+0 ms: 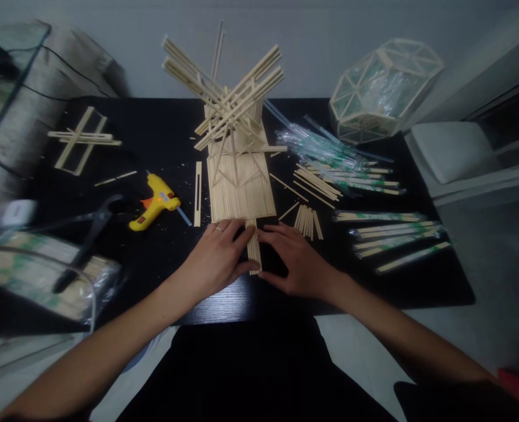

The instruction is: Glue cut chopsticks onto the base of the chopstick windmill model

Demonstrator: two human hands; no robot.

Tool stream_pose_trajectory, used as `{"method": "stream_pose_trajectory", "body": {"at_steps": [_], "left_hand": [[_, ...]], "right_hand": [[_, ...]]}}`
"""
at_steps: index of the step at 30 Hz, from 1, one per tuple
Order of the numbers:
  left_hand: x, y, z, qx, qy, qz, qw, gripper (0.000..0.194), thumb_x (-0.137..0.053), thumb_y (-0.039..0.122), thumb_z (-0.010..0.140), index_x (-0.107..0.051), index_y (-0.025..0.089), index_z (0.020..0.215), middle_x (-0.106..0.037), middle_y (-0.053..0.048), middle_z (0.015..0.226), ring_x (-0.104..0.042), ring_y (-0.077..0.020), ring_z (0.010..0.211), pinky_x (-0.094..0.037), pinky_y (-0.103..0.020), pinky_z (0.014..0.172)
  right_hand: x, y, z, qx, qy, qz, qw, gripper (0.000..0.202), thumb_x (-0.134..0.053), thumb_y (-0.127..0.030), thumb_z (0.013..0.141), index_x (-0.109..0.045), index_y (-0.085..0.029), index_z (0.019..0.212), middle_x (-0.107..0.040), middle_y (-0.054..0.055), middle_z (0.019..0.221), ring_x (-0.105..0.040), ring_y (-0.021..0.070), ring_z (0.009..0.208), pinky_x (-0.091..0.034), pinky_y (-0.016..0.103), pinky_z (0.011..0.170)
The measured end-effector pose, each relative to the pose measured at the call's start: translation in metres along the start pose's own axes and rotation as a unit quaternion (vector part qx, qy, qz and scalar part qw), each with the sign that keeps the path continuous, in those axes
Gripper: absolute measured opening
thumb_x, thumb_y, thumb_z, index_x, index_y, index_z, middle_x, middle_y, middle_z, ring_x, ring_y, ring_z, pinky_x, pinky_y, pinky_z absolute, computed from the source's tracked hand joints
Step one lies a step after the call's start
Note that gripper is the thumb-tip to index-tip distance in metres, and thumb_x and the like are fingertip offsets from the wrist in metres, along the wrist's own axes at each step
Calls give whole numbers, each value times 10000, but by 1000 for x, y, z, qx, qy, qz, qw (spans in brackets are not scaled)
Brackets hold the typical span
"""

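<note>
A narrow strip of wooden sticks laid side by side (254, 251) lies at the near edge of a stick model (241, 190). My left hand (215, 253) grips the strip's left side with thumb and fingers. From the other side my right hand (297, 259) presses fingers and thumb against its right edge. The model has a flat platform of parallel sticks, with crossed bundles (241, 105) like windmill blades rising behind it. Whether the strip is joined to the platform, I cannot tell.
A yellow glue gun (156, 202) and pliers-like tool (90, 234) lie left, near a small stick frame (83, 140). Loose sticks (307, 221), wrapped chopsticks (395, 231) and clear glue sticks (316, 138) lie right. A faceted stick-framed shape (384, 88) stands at the back right.
</note>
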State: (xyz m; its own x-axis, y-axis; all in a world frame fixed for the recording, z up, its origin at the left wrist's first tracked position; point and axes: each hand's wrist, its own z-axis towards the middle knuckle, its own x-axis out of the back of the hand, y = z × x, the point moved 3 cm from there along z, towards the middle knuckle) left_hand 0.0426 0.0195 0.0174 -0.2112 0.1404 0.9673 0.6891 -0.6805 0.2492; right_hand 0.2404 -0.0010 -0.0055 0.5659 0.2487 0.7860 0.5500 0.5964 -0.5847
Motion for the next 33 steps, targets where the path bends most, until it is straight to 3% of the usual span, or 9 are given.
{"method": "stream_pose_trajectory", "body": {"at_steps": [24,33], "left_hand": [[5,3,3,18,-20,-20,999,617,-732,489,946,-561,111,1404,-625,-211,1331,-614,-378,1193,-535,-526,973],[2,2,1,16,0,-19,1000,633,-755,472,932,-552,126,1422,-628,-209,1345,-613,-380,1222,-526,-534,1001]], "right_hand": [[0,0,3,-18,-22,5,1000,649,-764,-390,894,-500,-163,1441,-657,169,1421,-532,354,1434,-370,600,1235],[0,1,4,-16,-26,2,1000,665,-757,-408,897,-495,-165,1458,-655,170,1417,-541,351,1422,-392,605,1228]]}}
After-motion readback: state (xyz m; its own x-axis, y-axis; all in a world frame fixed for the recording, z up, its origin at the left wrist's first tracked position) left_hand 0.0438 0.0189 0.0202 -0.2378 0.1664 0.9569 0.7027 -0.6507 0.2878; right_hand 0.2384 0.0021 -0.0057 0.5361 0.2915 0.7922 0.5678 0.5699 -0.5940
